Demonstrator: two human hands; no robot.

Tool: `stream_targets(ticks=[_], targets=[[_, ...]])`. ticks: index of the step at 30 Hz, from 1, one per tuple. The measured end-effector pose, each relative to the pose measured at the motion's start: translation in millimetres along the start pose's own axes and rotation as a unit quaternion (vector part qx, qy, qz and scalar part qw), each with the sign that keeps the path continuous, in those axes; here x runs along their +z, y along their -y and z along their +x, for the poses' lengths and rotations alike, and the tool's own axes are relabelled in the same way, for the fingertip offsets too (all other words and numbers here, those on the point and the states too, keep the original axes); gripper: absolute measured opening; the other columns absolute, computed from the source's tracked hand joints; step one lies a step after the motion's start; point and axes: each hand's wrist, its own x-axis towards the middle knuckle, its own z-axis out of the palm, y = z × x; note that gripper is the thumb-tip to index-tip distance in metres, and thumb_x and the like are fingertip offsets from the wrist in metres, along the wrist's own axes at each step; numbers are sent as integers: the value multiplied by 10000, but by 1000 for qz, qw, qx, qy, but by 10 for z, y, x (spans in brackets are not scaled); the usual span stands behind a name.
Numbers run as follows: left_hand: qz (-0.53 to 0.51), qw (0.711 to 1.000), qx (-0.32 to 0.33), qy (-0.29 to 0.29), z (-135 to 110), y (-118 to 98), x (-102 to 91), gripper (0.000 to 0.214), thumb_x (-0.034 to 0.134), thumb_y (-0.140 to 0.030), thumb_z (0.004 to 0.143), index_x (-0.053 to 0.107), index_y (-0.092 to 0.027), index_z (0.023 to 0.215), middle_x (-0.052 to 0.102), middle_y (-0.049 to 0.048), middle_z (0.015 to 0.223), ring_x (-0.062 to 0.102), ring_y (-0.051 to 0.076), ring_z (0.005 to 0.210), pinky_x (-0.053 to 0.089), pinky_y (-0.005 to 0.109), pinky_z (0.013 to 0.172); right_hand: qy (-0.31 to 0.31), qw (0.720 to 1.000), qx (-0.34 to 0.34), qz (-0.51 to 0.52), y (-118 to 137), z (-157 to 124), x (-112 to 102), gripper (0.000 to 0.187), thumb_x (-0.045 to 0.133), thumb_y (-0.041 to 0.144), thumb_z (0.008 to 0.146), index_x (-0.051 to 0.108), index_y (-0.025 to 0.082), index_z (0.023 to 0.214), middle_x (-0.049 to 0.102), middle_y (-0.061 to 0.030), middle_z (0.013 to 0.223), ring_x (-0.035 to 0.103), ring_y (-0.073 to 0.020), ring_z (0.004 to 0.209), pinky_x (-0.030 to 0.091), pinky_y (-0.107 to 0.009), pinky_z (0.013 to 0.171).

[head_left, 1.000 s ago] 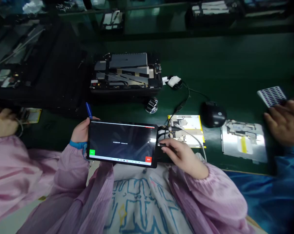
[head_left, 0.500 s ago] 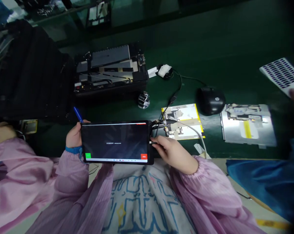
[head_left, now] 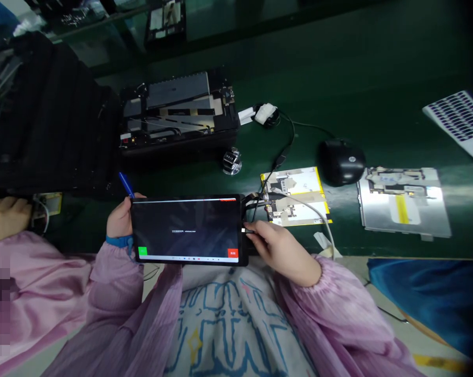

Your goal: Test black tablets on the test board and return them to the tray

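My left hand [head_left: 120,221] grips the left edge of a black tablet [head_left: 185,230] and also holds a blue pen [head_left: 125,185], which points away from me. The tablet's dark screen shows a line of small text, a green button and a red button. My right hand [head_left: 278,251] pinches a black cable plug [head_left: 248,230] at the tablet's right edge. Several cables [head_left: 260,204] run from that edge across a circuit board on a yellow-edged battery pack [head_left: 295,196].
A disassembled tablet in a black case [head_left: 177,112], a tally counter [head_left: 232,161], a black mouse [head_left: 341,162] and a metal back panel [head_left: 401,201] lie on the green mat. A co-worker's hand [head_left: 7,220] rests at far left. A blue sleeve [head_left: 425,296] lies at right.
The whole view has shifted, so the desk items sit further left and higher. The co-worker's hand at right has left the dotted card, which stays at the right edge.
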Motion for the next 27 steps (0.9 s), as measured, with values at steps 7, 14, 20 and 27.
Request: stream_targets(ticks=[7, 14, 20, 27], targets=[[1, 998, 50, 40, 42, 37, -62, 309, 404, -296, 922, 642, -149, 792, 664, 43, 637, 604, 160, 546, 489, 263, 533, 20, 999, -27, -42, -9, -9, -15, 108, 430, 146, 937, 535, 175, 941, 694, -90, 871, 666, -193, 752, 537, -295, 643], [-4, 995, 77, 68, 125, 85, -128, 268, 519, -360, 879, 637, -132, 800, 672, 64, 656, 612, 175, 529, 505, 277, 507, 10, 993, -77, -91, 42, 24, -48, 151, 403, 144, 950, 553, 150, 968, 660, -62, 748, 639, -186, 661, 525, -292, 582], [-21, 997, 66, 40, 91, 89, -56, 333, 390, -310, 944, 638, -135, 808, 691, 65, 717, 629, 153, 565, 521, 252, 540, 2, 989, -86, -120, 50, 66, -12, 181, 391, 151, 955, 571, 137, 945, 666, -68, 740, 640, -184, 642, 528, -291, 572], [-45, 995, 65, 58, 74, 143, -33, 275, 557, -394, 866, 635, -137, 806, 667, 34, 675, 637, 147, 568, 521, 238, 542, -8, 991, -83, -107, -15, 66, -31, 160, 479, 229, 950, 591, 139, 1018, 690, -70, 831, 655, -173, 710, 547, -288, 644]])
